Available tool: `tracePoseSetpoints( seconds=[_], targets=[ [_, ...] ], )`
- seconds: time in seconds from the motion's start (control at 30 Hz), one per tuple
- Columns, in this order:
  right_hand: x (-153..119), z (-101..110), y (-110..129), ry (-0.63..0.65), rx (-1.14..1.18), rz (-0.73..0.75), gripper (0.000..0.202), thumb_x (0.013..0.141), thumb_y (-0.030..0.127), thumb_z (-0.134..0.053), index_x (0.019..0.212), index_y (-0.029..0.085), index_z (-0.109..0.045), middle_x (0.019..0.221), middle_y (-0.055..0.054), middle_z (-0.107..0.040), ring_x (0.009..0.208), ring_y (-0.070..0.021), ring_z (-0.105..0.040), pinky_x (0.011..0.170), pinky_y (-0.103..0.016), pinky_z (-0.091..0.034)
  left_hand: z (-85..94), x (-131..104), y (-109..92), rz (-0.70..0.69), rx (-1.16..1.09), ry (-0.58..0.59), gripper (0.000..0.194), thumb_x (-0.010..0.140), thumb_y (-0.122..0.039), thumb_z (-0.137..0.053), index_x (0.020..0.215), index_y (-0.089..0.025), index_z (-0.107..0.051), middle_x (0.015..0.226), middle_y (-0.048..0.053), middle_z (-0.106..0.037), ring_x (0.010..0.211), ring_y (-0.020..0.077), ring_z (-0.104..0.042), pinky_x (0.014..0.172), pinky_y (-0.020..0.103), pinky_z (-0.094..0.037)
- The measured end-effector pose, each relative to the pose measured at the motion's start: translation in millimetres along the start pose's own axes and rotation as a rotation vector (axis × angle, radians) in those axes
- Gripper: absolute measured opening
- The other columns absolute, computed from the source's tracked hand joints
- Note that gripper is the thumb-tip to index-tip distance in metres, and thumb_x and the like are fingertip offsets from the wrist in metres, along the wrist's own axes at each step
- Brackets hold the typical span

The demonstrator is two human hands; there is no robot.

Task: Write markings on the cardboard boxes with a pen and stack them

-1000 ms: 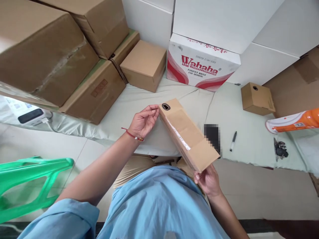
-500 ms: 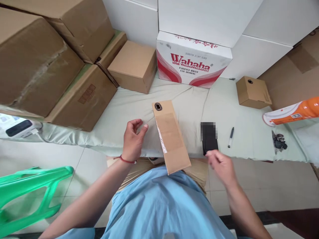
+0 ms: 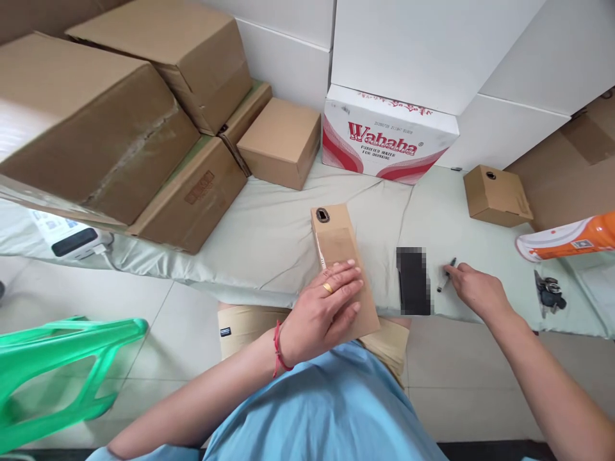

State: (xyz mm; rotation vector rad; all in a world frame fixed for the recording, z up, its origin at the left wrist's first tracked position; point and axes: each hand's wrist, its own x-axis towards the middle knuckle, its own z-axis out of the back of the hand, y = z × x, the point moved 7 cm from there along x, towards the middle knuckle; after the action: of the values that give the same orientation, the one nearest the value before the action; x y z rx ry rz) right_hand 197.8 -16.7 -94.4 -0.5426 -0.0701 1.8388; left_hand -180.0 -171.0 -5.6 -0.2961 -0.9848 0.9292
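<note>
My left hand [image 3: 324, 310] lies flat across a long, narrow cardboard box [image 3: 336, 240], its fingers stretched out over the lower part. That box has a dark-rimmed hole at its far end and a strip of tape on top; its near end juts past the edge of the covered surface. Off to the right, my right hand [image 3: 478, 288] pinches a pen [image 3: 450, 266] by its middle, close to the surface. Between the two hands lies a black flat object [image 3: 414, 285], its outline partly pixelated.
Large cardboard boxes [image 3: 96, 128] stack up at the left. Against the wall stand a small carton [image 3: 278, 137] and a white-and-red Wahaha box [image 3: 384, 141]. Keys [image 3: 550, 291], an orange bottle [image 3: 571, 237] and a small box [image 3: 497, 195] are at right. A green stool [image 3: 72, 346] stands on the floor.
My left hand has moved right and come down onto the narrow box. My right hand has left the black object and moved right and up to the pen, taking hold of it.
</note>
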Motion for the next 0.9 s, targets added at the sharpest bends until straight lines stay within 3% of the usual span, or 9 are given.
tracePoseSetpoints(
  seconds=[0.13, 0.27, 0.37, 0.43, 0.5, 0.6, 0.63, 0.73, 0.9],
  targets=[
    [-0.3, 1.5, 6.5, 0.016, -0.113, 0.146, 0.044, 0.110, 0.026, -0.034, 0.121, 0.022, -0.077, 0.104, -0.011, -0.074, 0.073, -0.0206, -0.069, 0.054, -0.034, -0.018, -13.4, -2.9, 4.5, -0.068, 0.110, 0.029, 0.035, 0.102, -0.015, -0.062, 0.137, -0.014, -0.067, 0.137, 0.014, -0.078, 0.137, 0.0304, -0.070, 0.119, 0.050, -0.058],
    [-0.9, 13.4, 4.9, -0.041, -0.086, 0.171, 0.025, 0.102, 0.025, -0.048, 0.100, 0.019, -0.073, 0.093, -0.012, -0.078, 0.073, -0.0239, -0.070, 0.056, -0.034, -0.019, -14.6, -4.0, 7.2, -0.073, 0.112, 0.014, 0.035, 0.101, -0.015, -0.061, 0.135, -0.014, -0.068, 0.136, 0.013, -0.079, 0.135, 0.0285, -0.071, 0.117, 0.047, -0.059],
    [-7.9, 56.0, -11.6, -0.341, 0.138, -0.030, 0.006, 0.090, 0.027, -0.061, 0.085, 0.025, -0.064, 0.074, -0.009, -0.073, 0.064, -0.0240, -0.064, 0.057, -0.035, -0.024, -14.8, -5.0, 7.4, -0.087, 0.105, 0.006, 0.036, 0.101, -0.015, -0.061, 0.136, -0.014, -0.067, 0.137, 0.014, -0.078, 0.135, 0.0281, -0.071, 0.118, 0.047, -0.058],
    [-20.3, 91.5, -23.4, -0.608, 0.445, -0.201, 0.013, 0.082, 0.027, -0.070, 0.079, 0.029, -0.057, 0.066, -0.004, -0.065, 0.058, -0.0210, -0.057, 0.057, -0.036, -0.032, -15.6, -6.4, 8.1, -0.093, 0.099, -0.008, 0.038, 0.100, -0.013, -0.060, 0.137, -0.013, -0.067, 0.136, 0.014, -0.078, 0.136, 0.0277, -0.071, 0.119, 0.046, -0.057],
    [-29.5, 120.2, -20.7, -0.810, 0.845, -0.265, 0.022, 0.077, 0.027, -0.075, 0.075, 0.030, -0.053, 0.062, 0.001, -0.058, 0.052, -0.0166, -0.049, 0.056, -0.035, -0.036, -17.0, -8.3, 10.2, -0.091, 0.089, -0.026, 0.040, 0.099, -0.012, -0.058, 0.138, -0.014, -0.066, 0.135, 0.015, -0.079, 0.135, 0.0273, -0.071, 0.118, 0.046, -0.056],
    [-19.9, 152.2, 22.3, -0.824, 1.521, -0.088, 0.020, 0.077, 0.034, -0.077, 0.085, 0.029, -0.060, 0.055, 0.008, -0.050, 0.045, -0.0127, -0.043, 0.047, -0.030, -0.031, -20.3, -12.4, 14.9, -0.103, 0.056, -0.053, 0.045, 0.098, -0.015, -0.054, 0.142, -0.015, -0.065, 0.135, 0.015, -0.079, 0.135, 0.0282, -0.070, 0.116, 0.047, -0.055],
    [-11.4, 161.1, 47.2, -0.705, 1.663, -0.006, 0.023, 0.080, 0.037, -0.076, 0.098, 0.028, -0.066, 0.058, 0.006, -0.059, 0.046, -0.0131, -0.046, 0.045, -0.028, -0.031, -21.4, -14.1, 16.4, -0.119, 0.040, -0.064, 0.047, 0.097, -0.016, -0.052, 0.143, -0.015, -0.065, 0.134, 0.016, -0.079, 0.134, 0.0286, -0.071, 0.115, 0.048, -0.054],
    [7.5, 188.7, 122.1, -0.451, 1.796, 0.190, 0.028, 0.085, 0.043, -0.076, 0.103, 0.023, -0.069, 0.083, -0.004, -0.079, 0.054, -0.0121, -0.057, 0.046, -0.026, -0.038, -23.5, -19.0, 19.7, -0.183, 0.001, -0.118, 0.053, 0.092, -0.017, -0.050, 0.143, -0.016, -0.065, 0.129, 0.015, -0.081, 0.130, 0.0288, -0.072, 0.113, 0.047, -0.053],
    [41.0, 213.5, 211.7, -0.298, 1.787, 0.352, 0.016, 0.084, 0.035, -0.073, 0.093, 0.024, -0.065, 0.066, 0.004, -0.070, 0.051, -0.0103, -0.049, 0.051, -0.024, -0.038, -28.4, -23.3, 23.9, -0.203, -0.015, -0.174, 0.059, 0.087, -0.019, -0.048, 0.143, -0.016, -0.065, 0.126, 0.015, -0.082, 0.126, 0.0296, -0.074, 0.111, 0.048, -0.053]
  ],
)
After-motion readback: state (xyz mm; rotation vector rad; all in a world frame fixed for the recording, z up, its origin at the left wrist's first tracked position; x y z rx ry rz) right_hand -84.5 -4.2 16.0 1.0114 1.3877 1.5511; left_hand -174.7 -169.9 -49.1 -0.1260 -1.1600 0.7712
